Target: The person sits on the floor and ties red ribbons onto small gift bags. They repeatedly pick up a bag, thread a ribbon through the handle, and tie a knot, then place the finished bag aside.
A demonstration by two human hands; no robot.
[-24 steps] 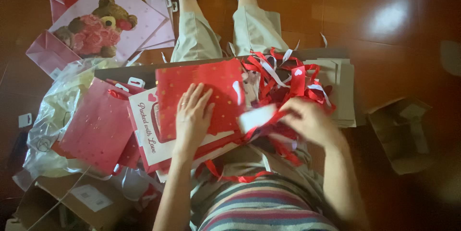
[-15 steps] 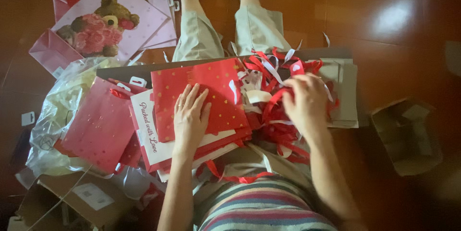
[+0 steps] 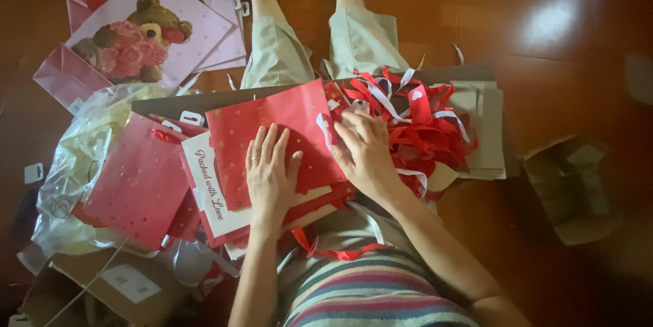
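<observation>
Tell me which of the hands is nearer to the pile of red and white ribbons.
Right. The right hand lies against the pile of red and white ribbons, fingers touching its edge. The left hand rests flat on the red gift bag, away from the pile.

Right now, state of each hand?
Left hand: open, lying flat on the red gift bag, gripping nothing.
Right hand: open, fingers spread at the edge of the red and white ribbons; no clear grip.

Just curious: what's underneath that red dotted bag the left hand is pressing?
Under the red dotted bag pressed by the left hand lies a white lettered bag and more red edges; how many is hidden.
</observation>
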